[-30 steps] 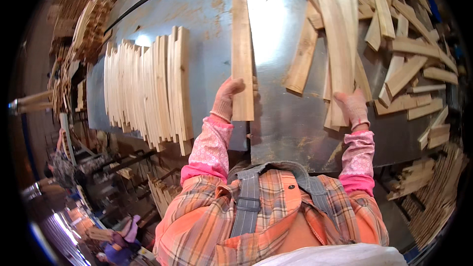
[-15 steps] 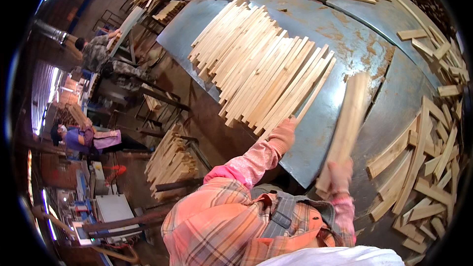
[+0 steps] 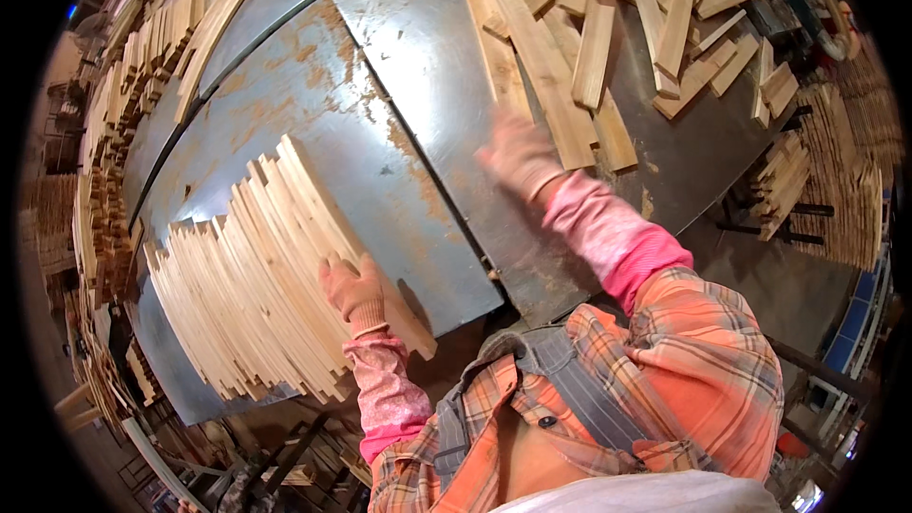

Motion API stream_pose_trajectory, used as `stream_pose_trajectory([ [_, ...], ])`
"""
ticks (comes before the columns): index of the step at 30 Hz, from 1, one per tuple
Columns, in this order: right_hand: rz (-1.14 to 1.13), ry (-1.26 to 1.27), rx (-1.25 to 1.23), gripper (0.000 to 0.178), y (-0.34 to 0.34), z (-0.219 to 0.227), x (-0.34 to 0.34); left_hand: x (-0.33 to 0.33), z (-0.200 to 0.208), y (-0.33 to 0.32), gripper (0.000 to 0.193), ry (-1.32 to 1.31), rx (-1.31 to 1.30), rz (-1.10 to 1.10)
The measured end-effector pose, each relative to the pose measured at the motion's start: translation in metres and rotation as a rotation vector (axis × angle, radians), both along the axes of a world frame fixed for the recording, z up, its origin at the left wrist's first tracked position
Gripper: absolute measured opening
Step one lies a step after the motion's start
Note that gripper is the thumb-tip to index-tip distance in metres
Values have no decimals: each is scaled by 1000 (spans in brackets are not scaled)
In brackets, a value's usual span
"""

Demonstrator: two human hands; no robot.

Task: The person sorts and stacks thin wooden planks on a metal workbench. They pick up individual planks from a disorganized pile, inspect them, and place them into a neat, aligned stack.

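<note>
A close row of narrow pale wooden boards [image 3: 237, 275] lies on the metal table at the left. At its right end lies a wider board [image 3: 323, 204], slightly tilted against the row. My left hand [image 3: 351, 291], in a knit glove, rests on this end of the row with fingers spread over the board. To the right, my right hand [image 3: 520, 154], also gloved and blurred by motion, is held over the table with nothing seen in it. Its fingers look apart, beside the nearest loose planks [image 3: 546, 71].
More loose planks [image 3: 674, 28] lie crisscrossed at the far right of the metal table [image 3: 427, 57]. A dark seam [image 3: 418, 152] divides the tabletop, which has brown stains. Stacked boards [image 3: 104, 199] line the left, and more stacks [image 3: 845, 180] stand at the right.
My view has swung right, so the row appears farther left. The board my right hand held now lies at the row's right end. That hand has let go and moved toward the loose planks.
</note>
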State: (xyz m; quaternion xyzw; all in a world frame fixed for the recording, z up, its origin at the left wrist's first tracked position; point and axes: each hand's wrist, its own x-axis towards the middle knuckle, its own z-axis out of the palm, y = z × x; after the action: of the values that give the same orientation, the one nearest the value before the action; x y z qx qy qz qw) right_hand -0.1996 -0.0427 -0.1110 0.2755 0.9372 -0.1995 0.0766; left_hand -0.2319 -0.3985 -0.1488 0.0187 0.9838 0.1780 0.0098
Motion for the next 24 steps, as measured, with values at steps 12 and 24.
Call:
stream_pose_trajectory([
  [12, -239, -115, 67, 100, 153, -35, 37, -20, 3, 392, 77, -321, -21, -472],
  [24, -86, 217, -1060, 90, 201, -17, 80, 24, 32, 308, 48, -1029, 1339, -103],
])
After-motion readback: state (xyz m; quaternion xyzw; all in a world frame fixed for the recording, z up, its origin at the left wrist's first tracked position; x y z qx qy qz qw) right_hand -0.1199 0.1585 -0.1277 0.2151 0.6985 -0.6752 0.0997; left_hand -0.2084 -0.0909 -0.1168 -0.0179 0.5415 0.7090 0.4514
